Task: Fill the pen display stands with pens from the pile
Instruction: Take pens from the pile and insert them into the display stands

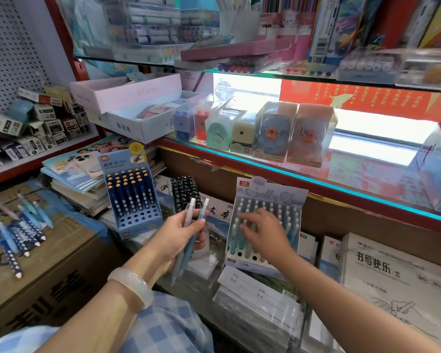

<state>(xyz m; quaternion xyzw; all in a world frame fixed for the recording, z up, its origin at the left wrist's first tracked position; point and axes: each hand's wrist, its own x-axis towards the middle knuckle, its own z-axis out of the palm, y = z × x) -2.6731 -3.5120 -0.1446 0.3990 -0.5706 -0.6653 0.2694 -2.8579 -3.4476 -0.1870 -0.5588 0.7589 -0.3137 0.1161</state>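
Pens [192, 233] are waiting gripped in the left hand [178, 238], spares for feeding; the right hand [262, 233], fingers spread open, is steadying the stand [267, 217] at three o'clock.

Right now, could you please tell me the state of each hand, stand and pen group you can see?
left hand: grips two pens, tips down.
right hand: fingers spread, touching pens in the pale stand.
pale stand: upright, mostly filled, front holes empty.
dark blue stand: upright, partly filled, front rows empty.
pile of pens: loose on the cardboard box.
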